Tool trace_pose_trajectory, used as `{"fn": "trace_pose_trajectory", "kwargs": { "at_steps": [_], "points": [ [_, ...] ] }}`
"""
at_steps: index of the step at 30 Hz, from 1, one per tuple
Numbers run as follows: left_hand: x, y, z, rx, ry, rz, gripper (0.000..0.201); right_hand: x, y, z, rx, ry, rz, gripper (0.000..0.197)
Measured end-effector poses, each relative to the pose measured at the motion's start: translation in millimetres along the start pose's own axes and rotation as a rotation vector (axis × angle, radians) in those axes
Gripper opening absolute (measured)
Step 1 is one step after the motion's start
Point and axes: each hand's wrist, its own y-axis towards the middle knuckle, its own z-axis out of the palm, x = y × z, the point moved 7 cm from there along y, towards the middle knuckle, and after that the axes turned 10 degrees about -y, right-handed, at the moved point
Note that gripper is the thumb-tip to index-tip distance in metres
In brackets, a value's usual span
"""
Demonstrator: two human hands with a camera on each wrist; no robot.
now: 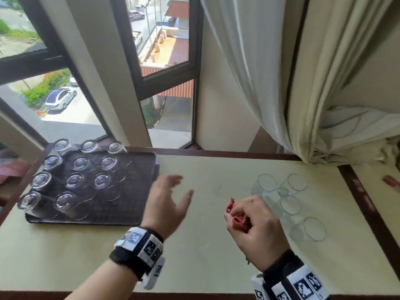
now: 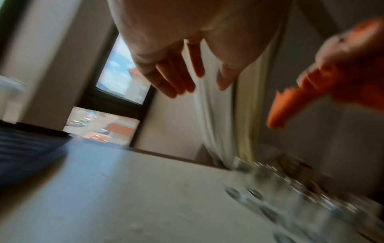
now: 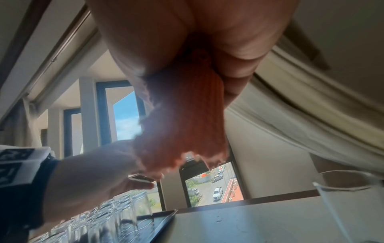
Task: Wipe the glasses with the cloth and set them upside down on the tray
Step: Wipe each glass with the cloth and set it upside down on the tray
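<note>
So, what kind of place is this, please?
Probably an upper-floor room, perhaps a hotel or flat: the window looks down on parked cars and roofs, a pale curtain hangs beside it, and the table carries a tray of upturned glasses.

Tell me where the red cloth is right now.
The red cloth is bunched in the right hand, held above the table just left of the upright glasses in the head view.
</note>
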Motion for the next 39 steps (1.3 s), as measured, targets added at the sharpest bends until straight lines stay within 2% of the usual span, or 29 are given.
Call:
{"fn": "trace_pose_trajectory", "kwargs": {
  "at_steps": [2,4,8,10,12,15,18,21,24,26,28,30,32,34,36,38,39],
  "points": [
    [-14,-10,59,0.197,-0.036,0.002,0.032,-17,-7,-21,-0.052,-0.003,0.023,0.013],
    [-26,-20,118,0.415,-0.019,-0.010,0.035,-36,-16,-41,-0.102,-0.012,0.050,0.013],
    [-42,-42,214,0.766,0.109,-0.029,0.075,-75,-32,-77,-0.164,-0.065,0.125,0.012],
    [-47,-52,248,0.873,0.196,-0.023,0.096,-94,-39,-90,-0.179,-0.084,0.176,0.012],
    [-50,-60,270,0.922,0.251,-0.041,0.108,-111,-45,-99,-0.177,-0.093,0.221,0.013],
    [-47,-64,290,0.923,0.300,-0.064,0.107,-130,-51,-106,-0.173,-0.103,0.267,0.015],
    [-48,-65,298,0.897,0.328,-0.060,0.093,-142,-55,-107,-0.177,-0.102,0.296,0.016],
    [-50,-63,300,0.846,0.313,-0.051,0.080,-149,-57,-103,-0.182,-0.082,0.330,0.015],
    [-54,-63,289,0.806,0.246,-0.066,0.078,-152,-58,-100,-0.180,-0.053,0.384,0.015],
    [-56,-60,270,0.741,0.157,-0.136,0.079,-155,-57,-97,-0.163,0.007,0.452,0.017],
    [-56,-56,241,0.631,-0.006,-0.278,0.077,-158,-52,-93,-0.126,0.123,0.544,0.020],
    [-56,-49,211,0.540,-0.227,-0.413,0.076,-157,-44,-85,-0.093,0.366,0.655,0.031],
    [-58,-41,181,0.466,-0.453,-0.536,0.076,-144,-29,-79,-0.121,0.630,0.720,0.045],
    [-67,-33,151,0.408,-0.675,-0.600,0.068,-121,-8,-83,-0.199,0.712,0.695,0.055],
    [-81,-24,123,0.370,-0.825,-0.589,0.064,-87,14,-97,-0.263,0.614,0.584,0.056],
    [-97,-13,94,0.312,-0.950,-0.545,0.071,-37,36,-110,-0.281,0.535,0.366,0.053],
    [-106,-8,79,0.283,-1.000,-0.518,0.082,-8,46,-114,-0.277,0.508,0.229,0.053]
  ]
}}
